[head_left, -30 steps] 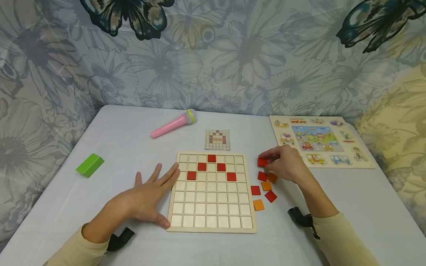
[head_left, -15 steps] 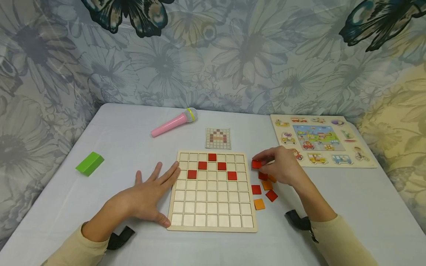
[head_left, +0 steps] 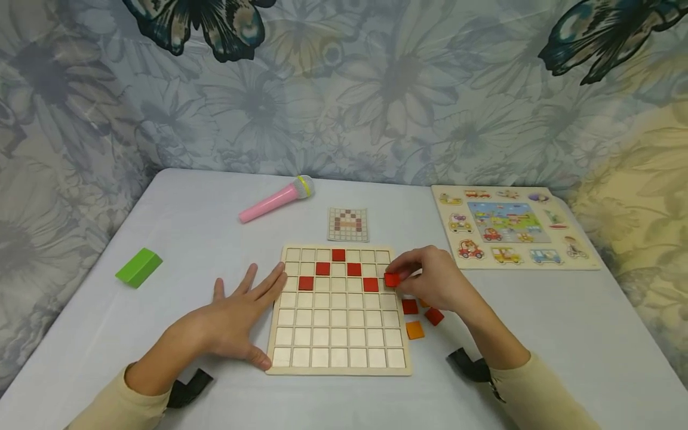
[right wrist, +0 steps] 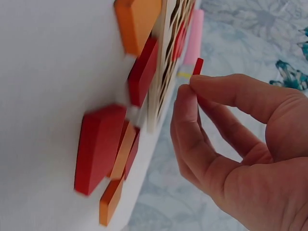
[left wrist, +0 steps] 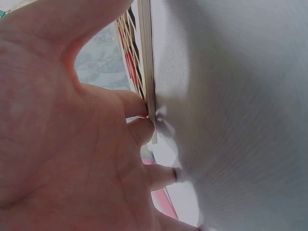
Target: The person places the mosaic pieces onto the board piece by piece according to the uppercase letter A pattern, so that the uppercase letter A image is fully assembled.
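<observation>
A pale wooden grid board (head_left: 338, 317) lies on the table, with several red tiles set in its upper cells in a peaked pattern. My left hand (head_left: 228, 325) spreads its fingers along the board's left edge; fingertips and thumb touch the frame. Above the board's right edge, near the third row, my right hand (head_left: 435, 279) pinches a red square tile (head_left: 392, 279) between thumb and fingertips. The right wrist view has that tile (right wrist: 198, 66) edge-on. Loose red tiles (right wrist: 98, 149) and orange tiles (right wrist: 137, 24) lie right of the board, some hidden under the right hand in the head view.
Behind the board lies a small pattern card (head_left: 348, 224). A pink toy microphone (head_left: 276, 200) is at the back left, and a green block (head_left: 138, 267) at the far left. A picture puzzle board (head_left: 516, 228) occupies the back right.
My right hand has carried the red tile left and toward me, from beside the board to over its right edge. The left hand stays at the board's left edge.
</observation>
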Available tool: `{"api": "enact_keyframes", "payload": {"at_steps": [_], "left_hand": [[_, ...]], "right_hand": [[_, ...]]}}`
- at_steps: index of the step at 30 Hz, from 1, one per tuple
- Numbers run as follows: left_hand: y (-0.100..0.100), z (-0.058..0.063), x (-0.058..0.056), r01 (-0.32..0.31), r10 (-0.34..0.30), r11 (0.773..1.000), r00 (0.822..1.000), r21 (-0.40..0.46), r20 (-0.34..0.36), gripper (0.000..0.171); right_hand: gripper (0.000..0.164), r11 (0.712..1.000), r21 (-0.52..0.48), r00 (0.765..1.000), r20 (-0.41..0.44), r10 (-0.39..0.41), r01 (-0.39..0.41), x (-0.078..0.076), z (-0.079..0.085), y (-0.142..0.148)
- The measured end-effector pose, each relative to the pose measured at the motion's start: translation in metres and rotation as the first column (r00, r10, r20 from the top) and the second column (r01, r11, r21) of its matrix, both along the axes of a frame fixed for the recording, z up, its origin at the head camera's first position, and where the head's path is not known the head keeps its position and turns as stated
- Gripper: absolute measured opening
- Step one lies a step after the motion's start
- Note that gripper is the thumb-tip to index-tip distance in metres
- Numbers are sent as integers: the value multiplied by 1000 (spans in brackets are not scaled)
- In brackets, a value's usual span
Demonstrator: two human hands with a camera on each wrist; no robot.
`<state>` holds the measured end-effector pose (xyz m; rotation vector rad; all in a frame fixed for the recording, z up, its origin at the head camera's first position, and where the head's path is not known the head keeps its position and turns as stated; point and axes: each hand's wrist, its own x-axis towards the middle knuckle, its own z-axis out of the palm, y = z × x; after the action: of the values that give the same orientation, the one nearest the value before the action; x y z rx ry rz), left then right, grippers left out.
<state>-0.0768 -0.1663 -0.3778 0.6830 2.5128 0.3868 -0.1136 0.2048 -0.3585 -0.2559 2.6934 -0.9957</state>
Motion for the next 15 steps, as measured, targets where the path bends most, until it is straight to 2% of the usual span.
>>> {"api": "enact_keyframes", "payload": {"at_steps": [9, 15], "left_hand": [[0, 1, 3, 3, -3, 1000, 1000, 21, 4, 145], [-1, 1, 3, 2, -2, 1000, 1000, 10, 1, 145]], "right_hand": [[30, 997, -40, 998, 23, 61, -60, 9, 1, -14], [28, 998, -42, 997, 46, 59, -57, 13, -1, -22]]}}
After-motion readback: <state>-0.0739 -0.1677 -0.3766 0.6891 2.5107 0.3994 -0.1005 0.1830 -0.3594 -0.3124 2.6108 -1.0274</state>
